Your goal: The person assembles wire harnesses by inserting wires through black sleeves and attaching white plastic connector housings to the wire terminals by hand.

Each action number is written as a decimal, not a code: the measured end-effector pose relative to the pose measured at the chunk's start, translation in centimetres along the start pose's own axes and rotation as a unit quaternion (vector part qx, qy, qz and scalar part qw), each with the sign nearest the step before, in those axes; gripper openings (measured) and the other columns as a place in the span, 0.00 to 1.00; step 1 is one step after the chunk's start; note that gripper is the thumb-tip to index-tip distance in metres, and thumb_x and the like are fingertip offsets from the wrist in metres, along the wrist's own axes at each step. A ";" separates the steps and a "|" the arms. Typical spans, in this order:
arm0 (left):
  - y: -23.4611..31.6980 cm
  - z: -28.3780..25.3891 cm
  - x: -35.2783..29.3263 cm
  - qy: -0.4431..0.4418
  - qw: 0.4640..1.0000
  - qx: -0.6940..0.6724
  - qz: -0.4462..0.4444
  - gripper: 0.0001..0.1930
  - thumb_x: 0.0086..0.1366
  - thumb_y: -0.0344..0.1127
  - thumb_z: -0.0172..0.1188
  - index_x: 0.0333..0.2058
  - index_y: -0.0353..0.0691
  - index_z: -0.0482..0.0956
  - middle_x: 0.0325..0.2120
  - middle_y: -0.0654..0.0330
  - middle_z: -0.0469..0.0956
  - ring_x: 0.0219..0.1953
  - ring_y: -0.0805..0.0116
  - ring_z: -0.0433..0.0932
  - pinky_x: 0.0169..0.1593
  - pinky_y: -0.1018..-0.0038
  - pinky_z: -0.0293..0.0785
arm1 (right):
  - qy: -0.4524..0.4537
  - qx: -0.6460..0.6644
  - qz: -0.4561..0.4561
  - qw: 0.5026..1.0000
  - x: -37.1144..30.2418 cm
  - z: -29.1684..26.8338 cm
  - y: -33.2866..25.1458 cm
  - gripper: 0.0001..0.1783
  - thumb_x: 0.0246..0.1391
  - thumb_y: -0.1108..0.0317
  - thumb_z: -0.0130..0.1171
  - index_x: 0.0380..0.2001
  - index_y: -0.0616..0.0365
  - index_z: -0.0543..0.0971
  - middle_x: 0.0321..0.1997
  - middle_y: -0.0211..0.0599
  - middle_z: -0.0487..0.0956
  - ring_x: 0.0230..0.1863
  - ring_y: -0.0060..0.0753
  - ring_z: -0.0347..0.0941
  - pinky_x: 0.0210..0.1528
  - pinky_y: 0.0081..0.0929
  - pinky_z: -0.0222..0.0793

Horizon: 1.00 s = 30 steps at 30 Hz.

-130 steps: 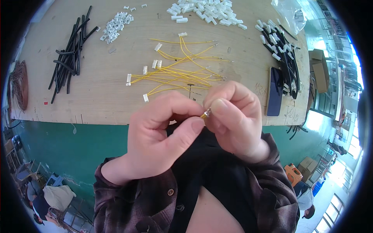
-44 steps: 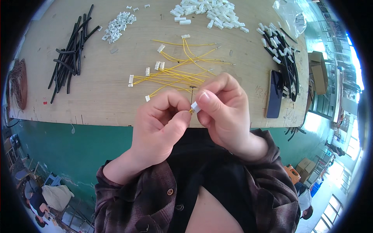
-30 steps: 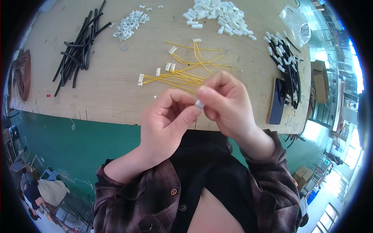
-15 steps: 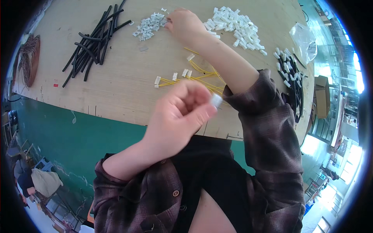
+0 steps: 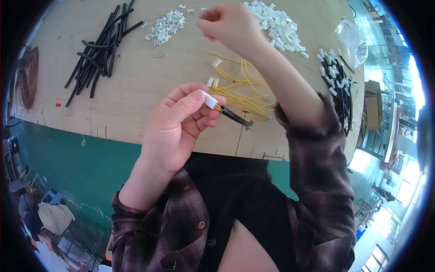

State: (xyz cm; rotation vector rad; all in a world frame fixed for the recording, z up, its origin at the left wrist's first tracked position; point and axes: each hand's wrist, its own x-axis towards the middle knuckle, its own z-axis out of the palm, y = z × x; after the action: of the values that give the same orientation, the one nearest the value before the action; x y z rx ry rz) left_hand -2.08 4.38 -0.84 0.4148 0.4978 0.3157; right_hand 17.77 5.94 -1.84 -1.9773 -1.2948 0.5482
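Note:
Between thumb and fingers, my left hand [image 5: 174,120] pinches a white connector housing [image 5: 208,100], just above the table near its front edge. Short yellow wires run from the housing into a black sleeve [image 5: 235,119] that hangs off to the right. My right hand [image 5: 233,27] is over the far part of the table, between two piles of white parts. Its fingers are curled together and blurred; anything in them is too small to make out. Nearest to it are the small white clips [image 5: 166,28] and the larger white housings [image 5: 283,31]. Yellow wires with white connectors [image 5: 235,93] lie beyond my left hand.
Black tubes [image 5: 102,54] lie heaped at the left, beside a brown wire bundle [image 5: 28,77]. On the right are black-sleeved pieces with white ends [image 5: 335,81] and a clear plastic bag [image 5: 352,43]. A cardboard box [image 5: 373,106] stands past the table's right edge.
My left hand has moved left and turned, bringing the housing, wires and black sleeve into sight. My right hand has lifted off the small clip pile and shifted right.

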 end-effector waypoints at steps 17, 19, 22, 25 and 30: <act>-2.3 3.0 -0.8 -0.017 0.999 0.023 -0.033 0.07 0.58 0.29 0.51 0.34 0.35 0.68 0.31 0.57 0.73 0.32 0.71 0.74 0.37 0.77 0.72 | 0.107 0.105 -0.183 0.971 -16.2 -3.8 -2.4 0.14 0.30 0.79 0.64 0.27 0.63 0.75 0.25 0.36 0.70 0.24 0.26 0.66 0.24 0.17 0.61; -2.5 3.2 -0.9 -0.010 0.999 0.018 -0.028 0.07 0.57 0.29 0.51 0.34 0.35 0.68 0.31 0.57 0.73 0.32 0.71 0.73 0.37 0.77 0.72 | 0.119 0.115 -0.193 0.967 -16.5 -3.6 -2.2 0.14 0.30 0.78 0.64 0.27 0.63 0.75 0.25 0.36 0.70 0.24 0.26 0.66 0.23 0.17 0.61; -2.7 3.4 -1.0 0.001 1.000 0.013 -0.027 0.06 0.57 0.29 0.51 0.34 0.36 0.68 0.30 0.58 0.73 0.31 0.72 0.73 0.36 0.78 0.71 | 0.135 0.122 -0.206 0.961 -16.8 -3.2 -1.9 0.15 0.30 0.78 0.65 0.27 0.64 0.75 0.25 0.36 0.70 0.24 0.27 0.66 0.23 0.18 0.61; -2.8 3.4 -1.0 -0.006 0.999 0.029 -0.015 0.06 0.57 0.28 0.52 0.34 0.36 0.68 0.29 0.58 0.73 0.30 0.73 0.73 0.37 0.78 0.69 | 0.143 0.127 -0.201 0.961 -17.0 -3.1 -2.0 0.16 0.29 0.77 0.66 0.27 0.64 0.75 0.25 0.37 0.70 0.25 0.27 0.66 0.23 0.18 0.61; -3.0 3.6 -1.1 -0.014 0.999 0.048 -0.002 0.06 0.56 0.27 0.52 0.34 0.36 0.68 0.28 0.59 0.73 0.30 0.73 0.73 0.37 0.78 0.69 | 0.142 0.118 -0.192 0.964 -17.3 -3.4 -1.9 0.17 0.28 0.77 0.66 0.28 0.64 0.74 0.26 0.40 0.71 0.25 0.28 0.67 0.24 0.19 0.62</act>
State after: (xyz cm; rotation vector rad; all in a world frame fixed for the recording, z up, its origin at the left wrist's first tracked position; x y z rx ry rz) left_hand -0.58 0.25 1.13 0.5103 0.4873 0.2823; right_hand 11.78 -10.44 1.43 -1.4951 -1.3153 0.2077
